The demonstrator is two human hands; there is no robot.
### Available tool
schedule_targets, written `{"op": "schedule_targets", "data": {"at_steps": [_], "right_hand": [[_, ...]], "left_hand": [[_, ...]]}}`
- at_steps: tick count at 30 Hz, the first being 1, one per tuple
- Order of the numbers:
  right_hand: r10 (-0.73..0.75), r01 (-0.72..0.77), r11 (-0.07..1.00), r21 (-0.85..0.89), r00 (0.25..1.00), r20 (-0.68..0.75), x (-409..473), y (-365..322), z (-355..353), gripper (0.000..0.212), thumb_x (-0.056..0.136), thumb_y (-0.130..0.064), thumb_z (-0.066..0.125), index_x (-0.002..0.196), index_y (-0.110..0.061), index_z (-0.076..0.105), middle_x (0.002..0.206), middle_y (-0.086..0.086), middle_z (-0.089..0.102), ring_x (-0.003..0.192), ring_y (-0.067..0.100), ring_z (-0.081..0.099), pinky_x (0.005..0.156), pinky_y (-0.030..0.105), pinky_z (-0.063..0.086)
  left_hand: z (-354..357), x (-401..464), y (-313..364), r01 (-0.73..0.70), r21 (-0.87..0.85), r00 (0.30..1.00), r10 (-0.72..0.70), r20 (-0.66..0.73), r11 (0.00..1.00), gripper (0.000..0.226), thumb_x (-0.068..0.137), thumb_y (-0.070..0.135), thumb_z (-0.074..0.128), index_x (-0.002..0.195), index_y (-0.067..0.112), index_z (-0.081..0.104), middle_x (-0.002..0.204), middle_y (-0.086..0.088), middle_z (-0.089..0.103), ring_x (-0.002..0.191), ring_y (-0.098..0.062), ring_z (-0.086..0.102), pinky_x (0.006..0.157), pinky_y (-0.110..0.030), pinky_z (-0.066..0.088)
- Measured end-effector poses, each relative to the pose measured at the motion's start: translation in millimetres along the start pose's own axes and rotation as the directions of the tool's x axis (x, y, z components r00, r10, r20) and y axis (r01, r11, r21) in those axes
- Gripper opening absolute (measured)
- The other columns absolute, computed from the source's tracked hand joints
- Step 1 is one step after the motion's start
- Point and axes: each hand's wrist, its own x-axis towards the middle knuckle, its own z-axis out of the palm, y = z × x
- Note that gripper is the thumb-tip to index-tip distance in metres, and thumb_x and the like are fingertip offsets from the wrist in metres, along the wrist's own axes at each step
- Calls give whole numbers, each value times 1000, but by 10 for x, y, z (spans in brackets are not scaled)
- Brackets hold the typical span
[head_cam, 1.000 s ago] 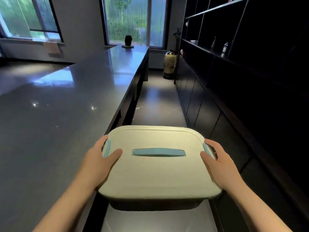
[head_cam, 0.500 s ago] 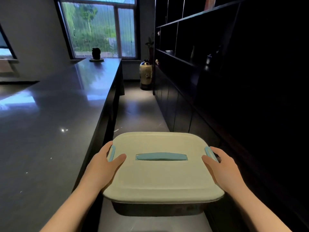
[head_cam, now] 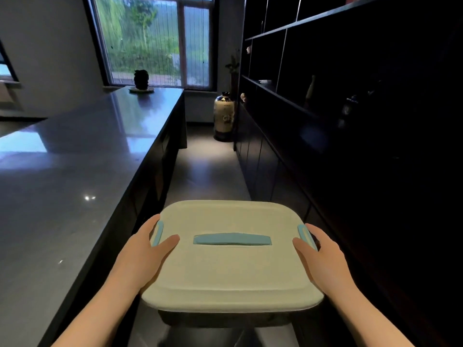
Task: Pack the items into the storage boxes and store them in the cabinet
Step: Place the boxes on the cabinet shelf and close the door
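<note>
Person stands in the aisle w/ a box (head_cam: 230,269) held out in front at about waist height, clear of the floor, btwn the tabletop (head_cam: 75,171) on the left & the dark cabinet (head_cam: 350,146) on the right. Box has a pale lid w/ a blue handle (head_cam: 232,239) across the middle & a blue latch (head_cam: 157,232) at each side; dark body shows under the lid's near edge. Left hand (head_cam: 142,254) grips the left side: thumb lies flat on the lid pointing toward the handle, fingers curl over the edge just past the latch. Right hand (head_cam: 323,254) mirrors it on the right side, thumb on the lid beside the other latch, fingers wrapped down the outer edge. Both forearms reach forward, bare, roughly parallel, wrists straight. Lid looks level. Further off: a vase (head_cam: 224,116) on the floor at the aisle's end, a dark figure (head_cam: 141,80) on the tabletop's far end, window (head_cam: 152,38) behind.
</note>
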Motion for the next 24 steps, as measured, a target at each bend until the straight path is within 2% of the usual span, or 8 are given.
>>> {"op": "schedule_targets", "data": {"at_steps": [1, 4, 8, 12, 15, 19, 24], "right_hand": [[0, 0, 1000, 7, 1000, 11, 227, -27, 92, 48, 89, -36, 59, 135, -30, 47, 109, -13, 57, 81, -1, 49, 63, 17, 36], [23, -23, 999, 31, 1000, 7, 884, -133, 383, 50, 88, -36, 61, 136, -31, 48, 117, -10, 61, 94, 9, 57, 75, 27, 44], [70, -69, 990, 121, 998, -2, 1768, -296, 750, 44, 87, -32, 64, 130, -35, 52, 107, -9, 67, 91, 15, 67, 79, 35, 54], [126, -110, 966, 234, 991, -55, 2638, -461, 1013, 39, 85, -26, 66, 121, -39, 56, 100, -14, 68, 86, 12, 69, 71, 31, 54], [161, -129, 944, 303, 984, -82, 3292, -523, 1158, 38, 84, -22, 68, 117, -38, 59, 101, -10, 69, 88, 15, 69, 79, 39, 56], [153, -115, 953, 281, 981, -120, 4294, -518, 1380, 40, 82, -18, 70, 119, -31, 61, 103, -5, 68, 93, 20, 67, 88, 47, 53], [104, -70, 963, 262, 988, -116, 5526, -455, 1690, 43, 81, -20, 71, 122, -30, 60, 107, -4, 68, 96, 21, 66, 89, 49, 52]], "left_hand": [[53, 238, 8, 1, -9, 1000, -1, 0, 1000, 67, 82, 45, 64, 140, 33, 34, 127, 2, 57, 91, -9, 51, 77, -30, 41], [214, 1008, 39, 0, -25, 1000, 0, 12, 1000, 69, 81, 45, 66, 141, 33, 33, 130, 1, 56, 106, -19, 56, 86, -38, 47], [421, 2117, 163, -28, -41, 998, 31, 57, 999, 70, 80, 45, 66, 141, 35, 32, 129, 1, 56, 106, -21, 57, 84, -38, 50], [640, 3168, 418, -60, -58, 994, 65, 87, 997, 70, 79, 43, 69, 140, 34, 35, 129, 1, 56, 111, -20, 55, 87, -38, 48], [862, 3857, 607, -85, -60, 991, 91, 100, 995, 67, 78, 40, 70, 137, 35, 39, 124, 1, 57, 105, -19, 56, 88, -39, 48], [1275, 4784, 811, -73, -61, 990, 80, 113, 995, 66, 79, 40, 70, 137, 33, 40, 123, 2, 57, 106, -20, 57, 93, -43, 48], [1764, 5782, 913, -65, -95, 995, 71, 67, 993, 64, 78, 37, 71, 135, 33, 42, 120, 5, 57, 106, -18, 56, 93, -44, 47]]}}
